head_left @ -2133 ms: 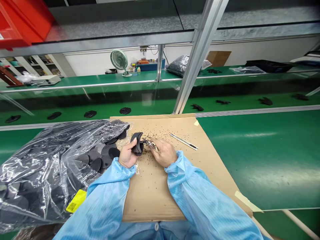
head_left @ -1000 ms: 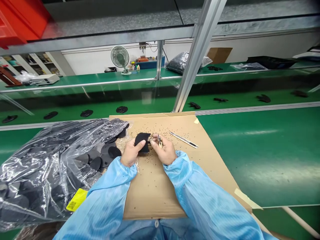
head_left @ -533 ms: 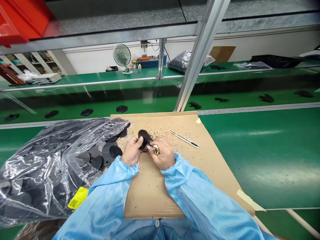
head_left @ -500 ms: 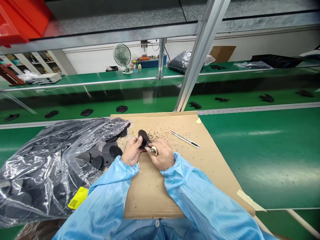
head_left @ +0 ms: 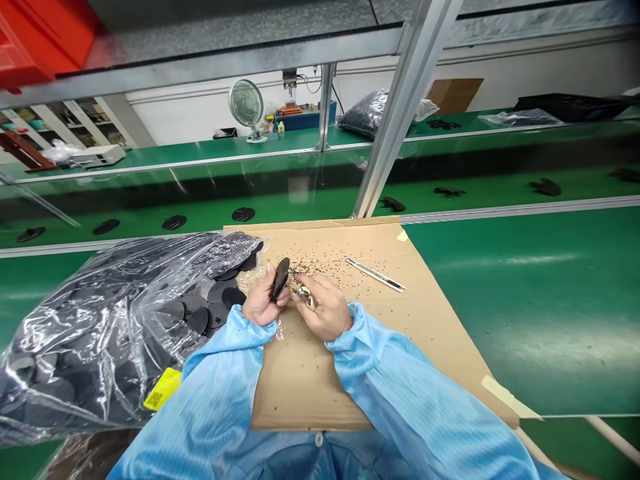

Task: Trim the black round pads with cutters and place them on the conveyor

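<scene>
My left hand [head_left: 263, 301] grips a round black plastic disc [head_left: 281, 277] by its lower edge, tilted nearly on its side. Closed around a small hand tool with shiny gold-coloured handles, which looks like nippers [head_left: 307, 297], is my right hand [head_left: 325, 308]. Its dark tip points toward the disc, with a small gap between them. Many tiny black bits [head_left: 320, 265] lie scattered over the cardboard sheet [head_left: 310, 393] beneath both hands. To the left, more black discs [head_left: 198, 321] spill from the mouth of a large clear plastic bag [head_left: 100, 333].
A slim white utility knife [head_left: 376, 275] rests on the cardboard to the right. Beyond it, black parts sit spaced along a green belt [head_left: 210, 230]. A slanted metal post [head_left: 393, 127] rises behind the cardboard. A red bin [head_left: 45, 40] is at upper left.
The disc has turned to stand more on edge and moved slightly left, away from the tool. My right hand keeps hold of the tool. The view has shifted slightly.
</scene>
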A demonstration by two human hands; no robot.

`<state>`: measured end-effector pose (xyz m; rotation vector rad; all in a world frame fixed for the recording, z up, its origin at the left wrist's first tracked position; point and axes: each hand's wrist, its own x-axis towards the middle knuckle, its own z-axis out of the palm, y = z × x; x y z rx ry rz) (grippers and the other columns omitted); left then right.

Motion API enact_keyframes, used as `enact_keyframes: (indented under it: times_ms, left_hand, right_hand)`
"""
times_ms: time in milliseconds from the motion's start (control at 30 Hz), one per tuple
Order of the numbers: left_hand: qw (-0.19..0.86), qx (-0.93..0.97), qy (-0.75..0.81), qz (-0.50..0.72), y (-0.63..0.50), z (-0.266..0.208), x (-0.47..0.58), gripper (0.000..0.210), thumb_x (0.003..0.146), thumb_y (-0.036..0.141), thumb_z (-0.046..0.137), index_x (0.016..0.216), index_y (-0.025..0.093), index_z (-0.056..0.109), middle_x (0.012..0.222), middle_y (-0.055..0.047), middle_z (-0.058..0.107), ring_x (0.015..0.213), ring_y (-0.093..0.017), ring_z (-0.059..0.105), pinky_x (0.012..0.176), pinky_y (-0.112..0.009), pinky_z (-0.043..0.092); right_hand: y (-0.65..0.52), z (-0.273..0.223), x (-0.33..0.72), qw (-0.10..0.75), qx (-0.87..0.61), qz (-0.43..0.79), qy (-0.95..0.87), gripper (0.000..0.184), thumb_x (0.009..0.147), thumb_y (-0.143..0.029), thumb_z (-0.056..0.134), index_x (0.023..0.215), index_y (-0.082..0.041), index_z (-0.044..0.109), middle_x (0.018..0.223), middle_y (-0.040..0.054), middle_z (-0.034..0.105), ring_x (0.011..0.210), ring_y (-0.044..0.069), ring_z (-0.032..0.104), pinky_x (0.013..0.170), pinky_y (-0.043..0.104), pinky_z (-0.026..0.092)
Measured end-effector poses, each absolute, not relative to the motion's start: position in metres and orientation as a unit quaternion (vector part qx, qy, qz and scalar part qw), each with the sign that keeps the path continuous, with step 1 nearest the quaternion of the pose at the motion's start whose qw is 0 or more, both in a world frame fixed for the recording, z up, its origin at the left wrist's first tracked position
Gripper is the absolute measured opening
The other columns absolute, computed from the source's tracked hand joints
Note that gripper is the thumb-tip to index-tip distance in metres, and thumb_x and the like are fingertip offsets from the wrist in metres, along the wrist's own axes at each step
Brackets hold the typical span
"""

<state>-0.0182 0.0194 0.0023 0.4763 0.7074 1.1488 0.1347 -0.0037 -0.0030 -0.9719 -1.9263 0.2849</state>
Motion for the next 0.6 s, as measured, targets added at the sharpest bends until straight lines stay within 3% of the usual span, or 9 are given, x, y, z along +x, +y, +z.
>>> enact_keyframes:
  times_ms: [267,400,600]
  left_hand:
    - [0.773,0.261,0.299,0.495,0.017,0.007,-0.019,0.038,0.082,0.049,0.060,0.066,0.017,0.049,0.064,0.000,0.047,0.049,-0.007,0.039,0.043,-0.019,0.033]
    - [0.793,0.293,0.285,0.452,0.016,0.005,-0.023,0.041,0.082,0.046,0.060,0.061,0.016,0.042,0.058,0.002,0.041,0.043,-0.006,0.033,0.040,-0.018,0.028]
    - [0.810,0.362,0.304,0.346,0.016,-0.004,-0.027,0.052,0.080,0.063,0.052,0.059,0.017,0.041,0.046,0.004,0.034,0.036,-0.005,0.025,0.034,-0.018,0.018]
  right_hand:
    - [0.007,0.000,0.142,0.364,-0.417,0.175,-0.814,0.020,0.083,-0.020,0.054,0.098,-0.022,0.067,0.089,0.0046,0.069,0.082,0.018,0.063,0.077,0.028,0.048]
    - [0.011,0.009,0.150,0.307,-0.389,0.212,-0.842,0.012,0.080,-0.017,0.057,0.082,-0.021,0.067,0.080,0.0012,0.068,0.075,0.016,0.061,0.070,0.025,0.044]
    - [0.012,0.017,0.160,0.262,-0.400,0.289,-0.829,0.009,0.078,-0.019,0.059,0.072,-0.018,0.066,0.063,-0.0026,0.060,0.058,0.010,0.052,0.057,0.021,0.034]
